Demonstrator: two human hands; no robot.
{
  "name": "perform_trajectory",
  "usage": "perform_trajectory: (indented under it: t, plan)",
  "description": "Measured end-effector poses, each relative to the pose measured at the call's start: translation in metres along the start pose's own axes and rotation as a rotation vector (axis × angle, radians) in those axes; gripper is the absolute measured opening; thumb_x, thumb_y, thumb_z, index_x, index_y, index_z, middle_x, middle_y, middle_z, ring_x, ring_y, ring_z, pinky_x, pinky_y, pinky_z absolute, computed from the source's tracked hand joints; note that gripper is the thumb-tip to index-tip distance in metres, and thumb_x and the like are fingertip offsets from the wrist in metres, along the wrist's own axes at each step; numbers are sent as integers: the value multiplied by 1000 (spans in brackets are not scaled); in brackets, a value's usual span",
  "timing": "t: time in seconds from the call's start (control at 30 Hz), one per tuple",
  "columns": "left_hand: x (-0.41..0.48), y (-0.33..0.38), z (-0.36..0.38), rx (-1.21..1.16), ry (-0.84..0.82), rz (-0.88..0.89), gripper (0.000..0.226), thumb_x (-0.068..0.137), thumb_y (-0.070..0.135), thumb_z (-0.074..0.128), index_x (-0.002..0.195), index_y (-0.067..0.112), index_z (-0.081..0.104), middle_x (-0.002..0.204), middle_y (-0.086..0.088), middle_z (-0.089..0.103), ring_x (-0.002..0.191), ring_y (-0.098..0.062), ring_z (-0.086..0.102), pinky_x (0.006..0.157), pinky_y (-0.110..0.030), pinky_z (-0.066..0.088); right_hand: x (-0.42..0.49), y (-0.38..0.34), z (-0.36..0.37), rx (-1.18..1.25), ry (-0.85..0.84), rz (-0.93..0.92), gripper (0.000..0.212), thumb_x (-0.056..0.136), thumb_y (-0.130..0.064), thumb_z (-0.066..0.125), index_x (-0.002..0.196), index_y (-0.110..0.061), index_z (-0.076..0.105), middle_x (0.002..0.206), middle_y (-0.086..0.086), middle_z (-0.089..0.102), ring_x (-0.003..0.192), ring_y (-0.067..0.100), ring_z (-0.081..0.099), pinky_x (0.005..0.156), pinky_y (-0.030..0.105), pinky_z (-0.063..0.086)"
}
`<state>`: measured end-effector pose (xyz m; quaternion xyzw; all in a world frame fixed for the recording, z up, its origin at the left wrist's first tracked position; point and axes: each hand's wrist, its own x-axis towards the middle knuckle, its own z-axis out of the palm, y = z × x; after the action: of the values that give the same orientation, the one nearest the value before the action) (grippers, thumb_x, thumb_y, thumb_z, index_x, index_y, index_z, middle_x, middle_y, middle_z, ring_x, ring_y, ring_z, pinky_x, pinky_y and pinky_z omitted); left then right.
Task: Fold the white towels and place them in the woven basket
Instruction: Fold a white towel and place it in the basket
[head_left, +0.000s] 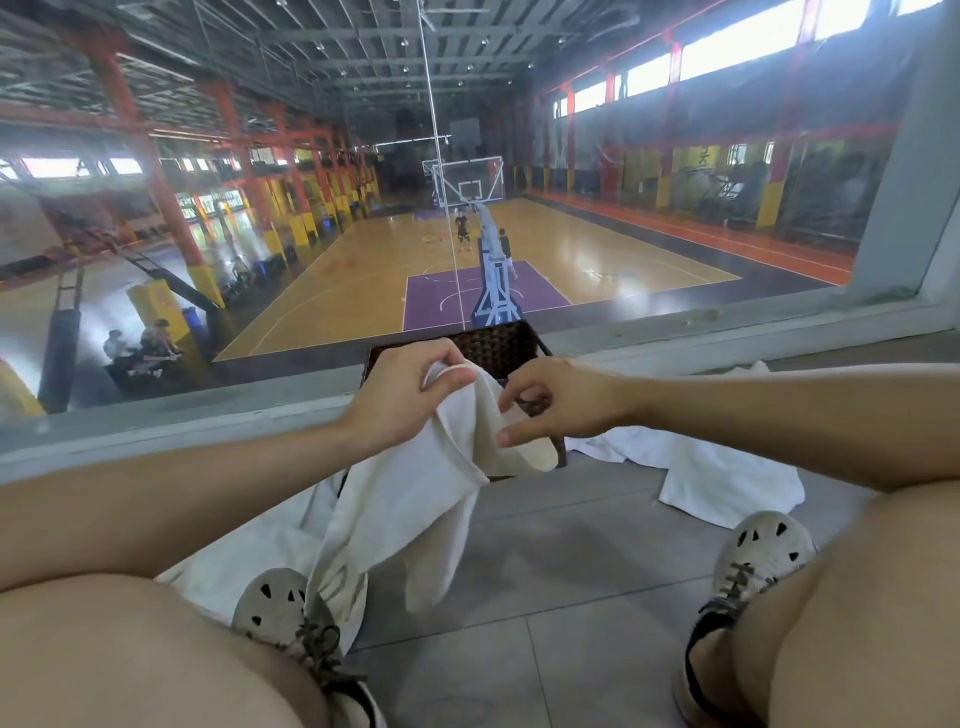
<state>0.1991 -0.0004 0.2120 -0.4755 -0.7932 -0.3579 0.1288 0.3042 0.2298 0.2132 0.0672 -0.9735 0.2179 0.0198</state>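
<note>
Grey floor (550, 551) bears woven basket (500, 344), contents seemingly hidden by left hand (406, 396)'s towel (405, 501).

Soft matt cloth towel (410, 499), dark rough woven basket (498, 345) (wicker-like), smooth matt grey floor tiles (561, 571)

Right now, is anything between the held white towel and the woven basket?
Nothing visible. The white cloth towel hangs unfolded in the grip of the left hand, right in front of the dark brown woven basket and covering part of its near side. The right hand touches the towel's edge.
</note>
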Motion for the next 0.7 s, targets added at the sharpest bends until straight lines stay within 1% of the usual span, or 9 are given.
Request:
perform_trajectory:
  t: [0.07,0.13,0.2,0.23,0.33,0.43,0.53,0.6,0.7]
  plan:
    - [2,2,-1,-19,-14,35,10,103,31,73,96,26,77,93,16,76,95,-9,70,83,-21,48,12,-8,12,46,6,-12,41,73,-78,77,94,-43,75,84,-10,64,77,9,59,77,37,53]
    - [2,-1,-3,-29,-15,41,9,101,31,75,96,25,79,92,15,76,94,-12,70,83,-25,49,25,-9,22,55,79,16,32,84,-61,78,83,-29,75,76,-11,64,72,8,56,71,32,49]
    - [0,-8,-8,-25,-4,17,9,99,31,77,94,25,79,91,14,76,91,-13,69,80,-25,49,35,-11,26,34,206,53,33,91,-40,74,70,-17,64,68,-5,60,65,14,53,64,35,46]
    - [-1,-14,-11,-12,3,-1,9,98,32,79,93,25,78,90,14,75,89,-12,69,78,-23,48,38,-10,26,15,268,73,32,91,-36,71,68,-16,59,67,-4,58,63,16,52,62,34,44]
    - [-7,-31,-22,91,-36,-86,5,93,30,84,94,27,81,92,17,77,88,-5,69,77,-19,48,36,-12,14,-54,381,94,21,90,-31,63,74,-18,57,73,-5,60,68,16,55,57,32,38]
    - [-15,-45,-28,248,-177,-141,13,86,22,86,99,22,84,96,18,75,85,4,64,77,-20,44,27,-18,3,-159,411,-6,14,91,-24,55,79,-18,58,78,-3,61,72,21,57,61,36,43]
    - [-21,-52,-26,392,-301,-102,8,83,27,81,83,19,80,82,10,70,74,-4,60,69,-30,42,23,-21,-5,-235,411,-72,13,96,-20,53,83,-18,58,83,-2,61,76,22,57,67,37,45]
    - [-23,-53,-25,388,-305,-100,17,82,33,74,73,18,77,77,6,65,72,-8,59,66,-33,42,23,-17,-11,-260,424,-74,12,98,-19,53,87,-19,59,87,-1,62,78,22,57,71,37,46]
    - [-19,-54,-26,314,-210,-144,30,86,38,65,66,18,73,78,6,66,72,-11,59,68,-36,47,23,-5,-19,-281,428,-28,12,101,-20,57,89,-21,61,90,0,65,82,25,60,74,39,51]
